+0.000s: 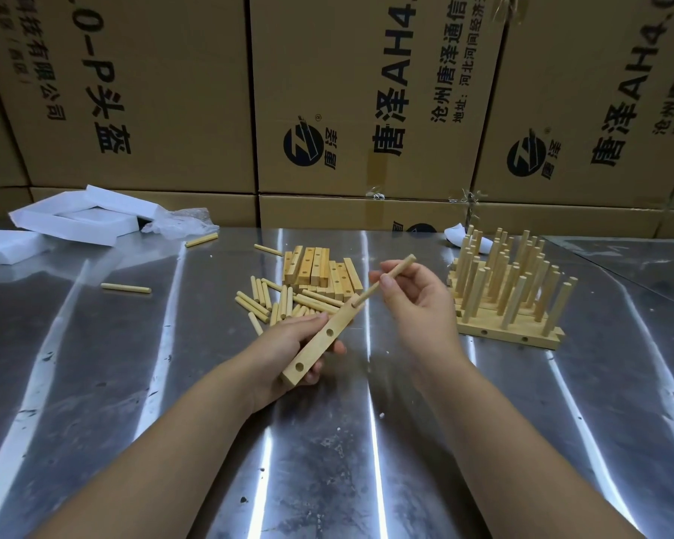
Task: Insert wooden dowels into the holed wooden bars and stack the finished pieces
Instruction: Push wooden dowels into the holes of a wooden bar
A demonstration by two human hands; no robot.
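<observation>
From the head view, the left hand [277,350] is curled round the near half of a holed wooden bar [316,350], held slantwise above the desk [327,461] with its far end tipped up to the right. Two empty holes face up along it. The right hand [421,301] pinches a wooden dowel [368,292] between thumb and fingertips at about mid-length, and the dowel's lower tip sits at or just inside the bar's farthest hole; how deep it has gone cannot be told. Both pieces look like light, dry, stiff wood that should neither flex nor slip much in bare fingers. The dowel is thin, so it would probably be safer to push it straight along its own axis than to lever it sideways. Taking it nearer the entering end should give better aim. The bar seems best gripped by its sides, as here, with the open holes left uncovered. Loose dowels [261,305] lie in a heap just beyond the left hand, touching a pile of bare bars [320,272] behind them. The finished pieces [510,328], with their dowels standing upright, are stacked to the right, near the right hand. Stray dowels, white foam [74,223] and cardboard boxes [366,91] lie farther off.
</observation>
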